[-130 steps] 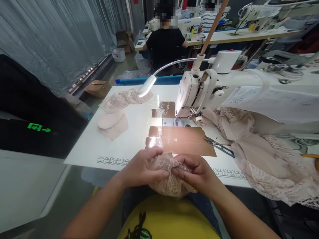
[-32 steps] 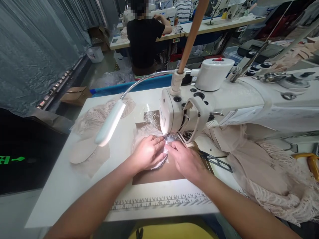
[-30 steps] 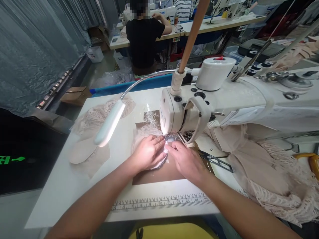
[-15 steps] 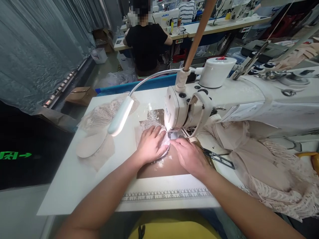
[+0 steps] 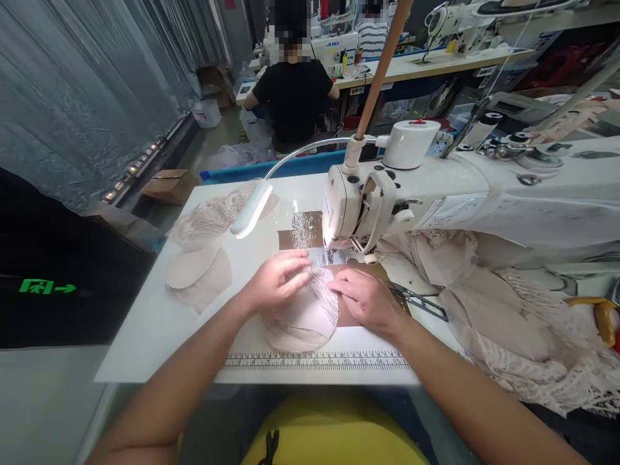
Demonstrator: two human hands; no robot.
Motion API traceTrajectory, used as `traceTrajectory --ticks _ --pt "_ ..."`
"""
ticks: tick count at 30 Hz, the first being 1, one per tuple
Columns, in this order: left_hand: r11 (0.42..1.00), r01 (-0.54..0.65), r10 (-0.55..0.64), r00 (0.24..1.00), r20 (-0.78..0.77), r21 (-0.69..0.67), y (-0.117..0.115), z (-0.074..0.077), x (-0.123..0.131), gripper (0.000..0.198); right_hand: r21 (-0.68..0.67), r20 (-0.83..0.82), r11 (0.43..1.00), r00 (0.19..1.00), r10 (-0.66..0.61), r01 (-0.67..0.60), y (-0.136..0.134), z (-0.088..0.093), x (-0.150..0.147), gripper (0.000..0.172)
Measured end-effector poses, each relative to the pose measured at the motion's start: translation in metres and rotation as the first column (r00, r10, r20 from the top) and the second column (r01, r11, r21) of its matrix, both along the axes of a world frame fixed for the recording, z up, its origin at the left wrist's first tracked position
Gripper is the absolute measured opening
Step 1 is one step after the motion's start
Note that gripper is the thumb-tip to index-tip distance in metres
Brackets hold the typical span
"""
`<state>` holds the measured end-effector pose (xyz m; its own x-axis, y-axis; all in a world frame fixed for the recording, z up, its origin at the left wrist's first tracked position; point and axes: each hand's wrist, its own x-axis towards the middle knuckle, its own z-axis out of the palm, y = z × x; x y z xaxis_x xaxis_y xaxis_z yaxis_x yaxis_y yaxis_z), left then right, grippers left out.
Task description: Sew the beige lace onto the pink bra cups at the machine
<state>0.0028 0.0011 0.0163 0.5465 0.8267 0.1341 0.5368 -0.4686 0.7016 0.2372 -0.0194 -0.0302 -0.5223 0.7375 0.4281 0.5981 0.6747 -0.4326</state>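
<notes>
A beige lace-covered padded piece point(image 5: 305, 313) lies on the white sewing table point(image 5: 145, 329), in front of the needle of a white sewing machine point(image 5: 368, 200). My left hand point(image 5: 274, 281) grips its upper left edge with curled fingers. My right hand point(image 5: 365, 297) rests on its right edge, fingers pressed together on the lace. Both hands are just short of the presser foot point(image 5: 334, 248).
A gooseneck lamp point(image 5: 252, 208) shines over the table. Beige pads and lace point(image 5: 203, 258) are stacked at the left. Snips point(image 5: 419, 302) lie right of my hand, beside a heap of lace fabric point(image 5: 523, 329). A printed ruler point(image 5: 314, 360) runs along the front edge. Other people sit at machines behind.
From my lap the piece went under the needle with both hands flat on it. Now it has come back toward me, away from the needle, and the hands moved with it.
</notes>
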Motion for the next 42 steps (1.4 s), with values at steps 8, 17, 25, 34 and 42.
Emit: traceTrajectory --ticks 8,17,25,34,42 --pt "0.91 0.05 -0.082 0.995 -0.062 -0.413 0.042 -0.008 0.01 0.015 0.021 0.186 0.998 0.981 -0.057 0.054 -0.003 0.001 -0.002 0.033" --pt "0.898 0.043 0.05 0.979 0.197 -0.439 0.049 -0.006 -0.012 0.035 0.0 0.175 0.999 0.984 -0.046 0.047 -0.003 0.002 -0.001 0.031" --pt "0.947 -0.318 0.312 0.945 0.102 0.041 0.016 0.012 -0.012 0.01 0.005 0.162 0.999 0.986 -0.05 0.05 -0.003 0.004 -0.001 0.026" --pt "0.957 0.248 -0.186 0.921 -0.342 0.148 -0.004 -0.01 0.036 0.028 0.003 0.125 0.985 0.977 -0.174 0.174 -0.002 0.005 0.006 0.031" --pt "0.958 0.201 -0.099 0.901 -0.421 0.206 0.004 -0.007 0.041 0.033 0.081 0.342 0.963 0.901 -0.268 0.256 -0.001 0.001 0.002 0.026"
